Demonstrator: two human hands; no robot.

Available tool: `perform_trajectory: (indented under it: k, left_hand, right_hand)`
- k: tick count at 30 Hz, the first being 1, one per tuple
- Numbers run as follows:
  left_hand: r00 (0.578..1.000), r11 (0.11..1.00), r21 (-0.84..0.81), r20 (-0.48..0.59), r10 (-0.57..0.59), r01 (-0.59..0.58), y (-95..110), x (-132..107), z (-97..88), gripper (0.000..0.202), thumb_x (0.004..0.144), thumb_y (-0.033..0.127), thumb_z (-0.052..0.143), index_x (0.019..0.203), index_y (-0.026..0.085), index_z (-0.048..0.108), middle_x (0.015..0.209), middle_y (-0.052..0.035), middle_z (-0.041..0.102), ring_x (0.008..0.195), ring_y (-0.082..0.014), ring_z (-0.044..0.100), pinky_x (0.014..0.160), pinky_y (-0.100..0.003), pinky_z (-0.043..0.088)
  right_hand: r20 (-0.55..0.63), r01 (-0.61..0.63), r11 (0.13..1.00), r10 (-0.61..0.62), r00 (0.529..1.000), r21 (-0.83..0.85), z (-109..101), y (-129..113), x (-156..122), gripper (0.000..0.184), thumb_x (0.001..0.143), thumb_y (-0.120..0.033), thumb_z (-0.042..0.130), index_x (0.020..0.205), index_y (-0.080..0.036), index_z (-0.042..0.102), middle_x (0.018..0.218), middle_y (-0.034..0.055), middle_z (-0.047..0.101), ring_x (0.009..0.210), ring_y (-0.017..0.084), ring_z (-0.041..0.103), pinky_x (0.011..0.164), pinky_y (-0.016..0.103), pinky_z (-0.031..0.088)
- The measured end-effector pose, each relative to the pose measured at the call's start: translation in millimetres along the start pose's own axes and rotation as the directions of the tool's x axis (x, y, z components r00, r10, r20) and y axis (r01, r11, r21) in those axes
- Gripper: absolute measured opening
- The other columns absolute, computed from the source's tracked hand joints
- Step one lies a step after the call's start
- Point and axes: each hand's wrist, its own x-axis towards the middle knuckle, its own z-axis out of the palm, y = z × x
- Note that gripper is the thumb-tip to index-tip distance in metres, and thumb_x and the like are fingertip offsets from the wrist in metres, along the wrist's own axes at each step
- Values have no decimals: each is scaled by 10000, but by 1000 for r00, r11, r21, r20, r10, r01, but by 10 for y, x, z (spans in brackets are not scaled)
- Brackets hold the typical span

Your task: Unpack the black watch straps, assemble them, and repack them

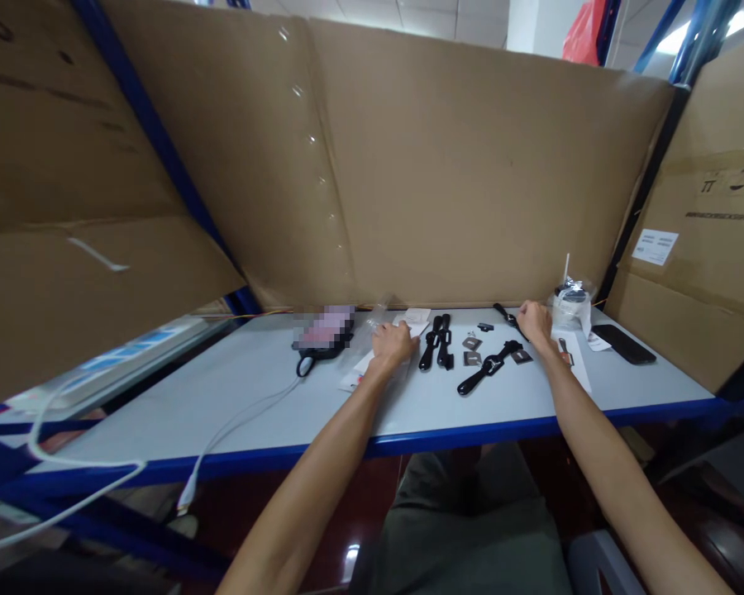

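My left hand (393, 343) rests, fingers loosely apart, on white papers and clear plastic bags (363, 370). Just right of it, two black spokeshaves (431, 343) lie side by side. Another black spokeshave (489, 368) is slanted closer to the front edge. My right hand (536, 324) is curled at the far right, beside one more spokeshave (507, 316); its fingertips are hidden, so I cannot tell what is in them. Small square metal pieces (472, 341) and a small black part (484, 327) lie between the hands.
A black phone (623, 344) and a plastic-wrapped cup with a straw (570, 306) are at the right. A blurred device (326, 330) with a white cable (241, 421) sits at the left. Cardboard (471, 182) walls the back and sides. The table's blue edge (459, 436) is in front.
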Motion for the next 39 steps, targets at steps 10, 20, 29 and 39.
perform_trajectory:
  k: [10,20,29,39]
  left_hand:
    - [951,951,0,-39,308,-308,353,-144,-43,514,983,528,473,1317,172,636,1248,-210,650,1228,-381,549,1022,-469,412]
    - [926,928,6,74,371,-373,532,-315,-39,762,866,176,548,1590,178,310,1338,-227,557,1142,-352,644,920,-410,480]
    - [968,955,159,55,246,-252,449,-259,-8,409,939,216,456,1313,83,552,1144,-266,707,1153,-399,647,923,-445,475]
    - [973,966,127,76,216,-224,441,-182,24,382,896,96,446,1203,51,669,1180,-280,695,1142,-375,662,927,-426,491]
  right_hand:
    - [67,231,973,-230,971,4,169,-283,-202,336,960,-122,494,1178,-171,744,1171,139,760,1121,254,681,917,292,474]
    - [141,445,895,-443,885,19,303,-372,-307,371,983,-219,561,1324,-164,696,1285,167,699,1248,284,599,1066,326,418]
    - [207,550,824,-566,798,133,333,-502,-438,308,986,-143,534,1156,-202,783,1220,118,729,1164,242,643,1011,283,440]
    - [188,399,915,-402,896,55,356,-493,-411,305,957,-321,641,1178,-136,742,1239,183,720,1143,272,665,934,302,485]
